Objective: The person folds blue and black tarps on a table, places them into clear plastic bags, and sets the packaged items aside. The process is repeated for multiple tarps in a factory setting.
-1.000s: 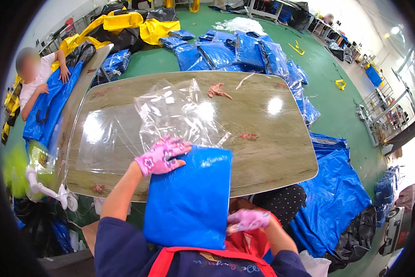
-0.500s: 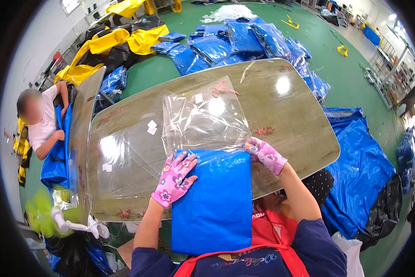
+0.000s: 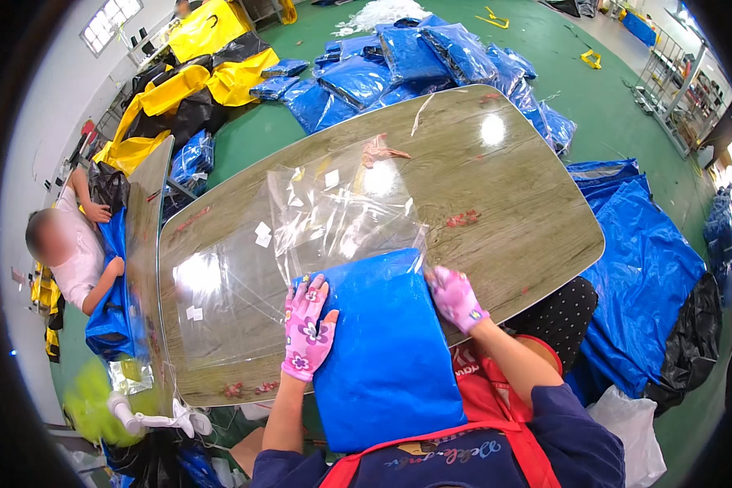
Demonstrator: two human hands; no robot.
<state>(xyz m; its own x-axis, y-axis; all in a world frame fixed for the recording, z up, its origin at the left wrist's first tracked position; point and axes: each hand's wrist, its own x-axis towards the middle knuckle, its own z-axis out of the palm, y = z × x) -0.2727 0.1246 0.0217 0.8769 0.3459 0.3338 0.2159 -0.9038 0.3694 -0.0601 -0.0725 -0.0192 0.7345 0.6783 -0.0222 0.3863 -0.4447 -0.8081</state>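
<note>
A folded blue plastic sheet (image 3: 382, 350) lies partly over the table's near edge and reaches back to my body. Its far end meets a clear plastic bag (image 3: 325, 224) spread on the table; whether that end is inside the bag's mouth is hard to tell. Resting along the sheet's left edge is my left hand (image 3: 309, 329), in a pink flowered fingerless glove, fingers stretched out flat and thumb apart. My right hand (image 3: 457, 299), in a matching glove, is closed beside the sheet's far right corner. What its curled fingers hold, if anything, is hidden.
More clear bags (image 3: 219, 301) lie on the left of the wood-patterned table (image 3: 537, 203). Bagged blue packages (image 3: 366, 77) are piled beyond it. Blue sheeting (image 3: 642, 268) covers the floor at right. At far left a person (image 3: 77, 260) handles blue material by a white fan (image 3: 150, 419).
The sheet's far end has tilted up to the right and moved slightly away. My right hand has come nearer and curled up; my left has slid a little nearer along the edge.
</note>
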